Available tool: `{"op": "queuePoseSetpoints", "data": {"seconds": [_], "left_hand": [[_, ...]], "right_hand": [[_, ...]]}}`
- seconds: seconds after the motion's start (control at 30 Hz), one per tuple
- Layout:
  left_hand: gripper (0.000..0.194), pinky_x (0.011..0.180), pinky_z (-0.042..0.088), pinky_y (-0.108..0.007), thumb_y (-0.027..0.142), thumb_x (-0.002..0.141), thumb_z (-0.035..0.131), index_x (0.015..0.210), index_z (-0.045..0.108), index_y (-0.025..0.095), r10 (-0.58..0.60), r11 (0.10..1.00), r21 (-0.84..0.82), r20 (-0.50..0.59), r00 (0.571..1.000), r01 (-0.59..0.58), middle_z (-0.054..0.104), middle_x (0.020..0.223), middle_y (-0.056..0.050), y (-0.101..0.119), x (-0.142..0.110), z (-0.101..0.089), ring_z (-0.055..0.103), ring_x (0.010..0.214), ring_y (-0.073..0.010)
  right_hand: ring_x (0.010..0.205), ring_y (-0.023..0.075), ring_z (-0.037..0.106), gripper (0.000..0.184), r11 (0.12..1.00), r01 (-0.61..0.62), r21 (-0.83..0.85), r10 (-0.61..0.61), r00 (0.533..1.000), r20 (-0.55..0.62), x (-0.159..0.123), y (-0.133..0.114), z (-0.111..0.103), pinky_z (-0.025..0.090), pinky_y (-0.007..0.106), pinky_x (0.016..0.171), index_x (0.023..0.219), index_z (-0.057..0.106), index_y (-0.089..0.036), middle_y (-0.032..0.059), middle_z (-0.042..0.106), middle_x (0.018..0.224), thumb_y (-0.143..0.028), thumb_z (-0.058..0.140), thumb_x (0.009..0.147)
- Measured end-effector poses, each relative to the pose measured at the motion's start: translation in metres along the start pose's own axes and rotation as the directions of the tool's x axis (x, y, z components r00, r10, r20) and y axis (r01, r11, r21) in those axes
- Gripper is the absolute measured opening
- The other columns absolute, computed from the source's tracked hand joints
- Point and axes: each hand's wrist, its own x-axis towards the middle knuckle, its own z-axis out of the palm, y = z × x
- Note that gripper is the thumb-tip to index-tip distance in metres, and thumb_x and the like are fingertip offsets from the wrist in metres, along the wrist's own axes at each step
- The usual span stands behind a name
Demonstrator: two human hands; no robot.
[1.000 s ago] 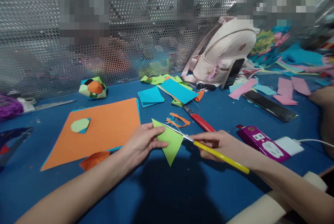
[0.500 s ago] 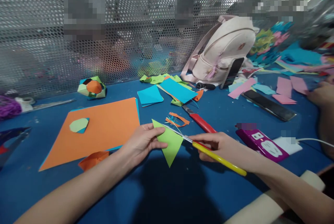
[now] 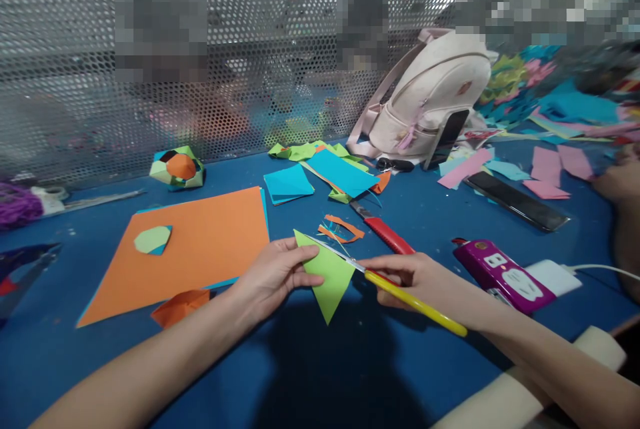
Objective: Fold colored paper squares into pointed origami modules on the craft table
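Note:
A light green triangular piece of paper (image 3: 332, 281) is pinched at its left side between the thumb and fingers of my left hand (image 3: 277, 275), one corner pointing down. My right hand (image 3: 430, 285) is closed around a pair of scissors (image 3: 417, 303) with yellow and red handles. Their blades lie along the paper's upper edge and look nearly closed. Thin orange and green paper trimmings (image 3: 343, 229) lie just beyond the blades. Behind my right hand rests a red-handled cutter knife (image 3: 389, 234).
Orange sheets (image 3: 200, 235) lie left, below a small green cutout (image 3: 151, 240). Blue squares (image 3: 289, 183), a folded paper ball (image 3: 177, 167) and a backpack (image 3: 433, 95) are farther back. To the right are a phone (image 3: 516, 201), a purple case (image 3: 503, 275) and another person's hand (image 3: 617, 182).
The scissor blades have slid a little farther left along the paper's upper edge. The green paper has shifted slightly right and down in my left hand. My grip on both looks unchanged.

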Motion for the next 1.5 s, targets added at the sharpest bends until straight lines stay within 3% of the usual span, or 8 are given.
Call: {"op": "queuePoseSetpoints", "data": {"seconds": [0.17, 0.27, 0.4, 0.5, 0.67, 0.9, 1.23, 1.5], "left_hand": [[0.005, 0.049, 0.059, -0.02, 0.007, 0.072, 0.065, 0.068, 0.063, 0.009, 0.001, 1.0, 0.003, 0.004, 1.0, -0.001, 0.064, 0.065, -0.004, 0.0, 0.001, -0.001, 0.062, 0.055, -0.0107], [0.006, 0.049, 0.059, -0.021, 0.006, 0.072, 0.064, 0.069, 0.061, 0.01, 0.015, 1.0, -0.003, 0.008, 1.0, -0.015, 0.064, 0.066, -0.003, 0.0, 0.001, -0.001, 0.061, 0.053, -0.0095], [0.005, 0.048, 0.059, -0.021, 0.005, 0.074, 0.061, 0.074, 0.06, 0.01, 0.024, 1.0, -0.004, -0.007, 1.0, -0.024, 0.063, 0.068, -0.004, 0.003, -0.002, 0.001, 0.061, 0.054, -0.0101], [0.012, 0.048, 0.059, -0.021, 0.003, 0.075, 0.057, 0.084, 0.06, 0.011, 0.05, 0.999, -0.001, -0.041, 0.998, -0.05, 0.061, 0.068, -0.002, 0.007, -0.007, 0.003, 0.061, 0.056, -0.01], [0.02, 0.051, 0.06, -0.024, -0.001, 0.074, 0.053, 0.088, 0.061, 0.012, 0.106, 0.994, 0.03, -0.077, 0.991, -0.104, 0.055, 0.067, 0.0, 0.018, -0.017, -0.004, 0.055, 0.053, -0.0073], [0.016, 0.056, 0.062, -0.027, -0.001, 0.072, 0.054, 0.064, 0.054, 0.012, 0.159, 0.987, 0.011, -0.142, 0.977, -0.159, 0.047, 0.059, 0.004, 0.022, -0.038, -0.023, 0.052, 0.05, -0.0055], [0.008, 0.055, 0.061, -0.025, 0.004, 0.074, 0.058, 0.075, 0.059, 0.012, 0.076, 0.997, -0.024, -0.119, 0.99, -0.079, 0.058, 0.066, 0.001, 0.0, -0.064, -0.046, 0.057, 0.053, -0.0072], [0.012, 0.052, 0.06, -0.023, 0.001, 0.075, 0.054, 0.074, 0.058, 0.012, 0.021, 0.997, -0.074, -0.105, 0.994, -0.029, 0.061, 0.065, 0.0, -0.008, -0.061, -0.053, 0.06, 0.052, -0.0081]], "right_hand": [[0.054, 0.0073, 0.047, 0.055, 1.0, 0.027, -0.011, -0.027, 0.999, -0.018, 0.002, 0.003, -0.002, 0.039, 0.021, 0.051, 0.119, 0.06, -0.019, 0.0011, 0.063, 0.077, -0.041, 0.066, 0.068], [0.062, 0.0124, 0.056, 0.056, 0.982, 0.082, -0.169, -0.107, 0.983, -0.149, 0.008, 0.004, -0.009, 0.045, 0.025, 0.055, 0.119, 0.06, -0.021, 0.0035, 0.065, 0.084, -0.047, 0.065, 0.07], [0.088, 0.0224, 0.062, 0.048, 0.767, 0.084, -0.636, -0.393, 0.845, -0.363, 0.022, 0.004, -0.019, 0.049, 0.034, 0.076, 0.121, 0.058, -0.021, 0.0081, 0.064, 0.103, -0.037, 0.058, 0.076], [0.089, 0.0246, 0.063, 0.046, 0.643, 0.031, -0.765, -0.456, 0.818, -0.351, 0.031, 0.006, -0.02, 0.05, 0.038, 0.079, 0.123, 0.056, -0.019, 0.0091, 0.065, 0.105, -0.032, 0.055, 0.078], [0.096, 0.0259, 0.062, 0.05, 0.574, 0.066, -0.816, -0.525, 0.794, -0.305, 0.036, 0.005, -0.014, 0.049, 0.039, 0.083, 0.126, 0.051, -0.017, 0.0099, 0.061, 0.118, -0.032, 0.055, 0.079], [0.093, 0.0269, 0.062, 0.048, 0.538, 0.042, -0.842, -0.501, 0.819, -0.279, 0.053, -0.02, -0.009, 0.048, 0.036, 0.076, 0.125, 0.048, -0.015, 0.0129, 0.062, 0.109, -0.037, 0.053, 0.083], [0.085, 0.0283, 0.063, 0.033, 0.419, -0.26, -0.87, -0.437, 0.782, -0.444, 0.099, -0.037, -0.01, 0.044, 0.032, 0.067, 0.111, 0.048, -0.007, 0.0192, 0.061, 0.099, -0.03, 0.044, 0.088], [0.09, 0.0281, 0.062, 0.034, 0.382, -0.251, -0.889, -0.436, 0.799, -0.413, 0.116, -0.048, -0.006, 0.044, 0.032, 0.069, 0.114, 0.049, -0.013, 0.016, 0.06, 0.104, -0.036, 0.044, 0.089]]}}
